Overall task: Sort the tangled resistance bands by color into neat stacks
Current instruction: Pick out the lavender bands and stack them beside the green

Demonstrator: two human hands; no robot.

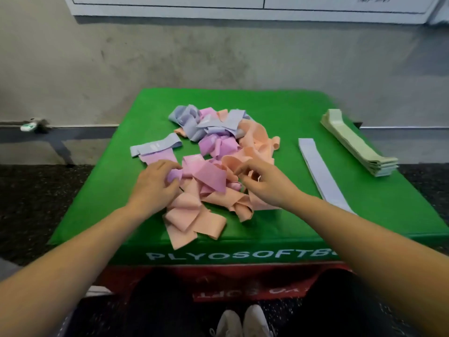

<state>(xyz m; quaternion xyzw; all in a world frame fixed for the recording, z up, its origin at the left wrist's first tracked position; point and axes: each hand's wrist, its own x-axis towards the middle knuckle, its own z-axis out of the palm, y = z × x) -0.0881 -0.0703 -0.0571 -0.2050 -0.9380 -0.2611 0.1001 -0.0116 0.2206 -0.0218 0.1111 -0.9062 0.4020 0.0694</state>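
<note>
A tangled heap of resistance bands [218, 147] in pink, peach and pale blue lies mid-top of the green plyo box [267, 110]. My left hand [155, 183] pinches a fold of a pink band [209, 176] at the heap's near left. My right hand [264, 183] has curled fingers in the peach bands [233, 164] at the near right; its grip is unclear. A flat pale blue band [320, 173] lies to the right. Further right sits a neat stack of light green bands [354, 142]. A loose blue band [155, 147] lies over a pink one at the left.
The green box stands on a red box [243, 285] on dark speckled flooring. My white shoes [243, 322] show below. A grey wall and white cabinet base [243, 10] are behind. A small object [29, 126] sits on a ledge at the left.
</note>
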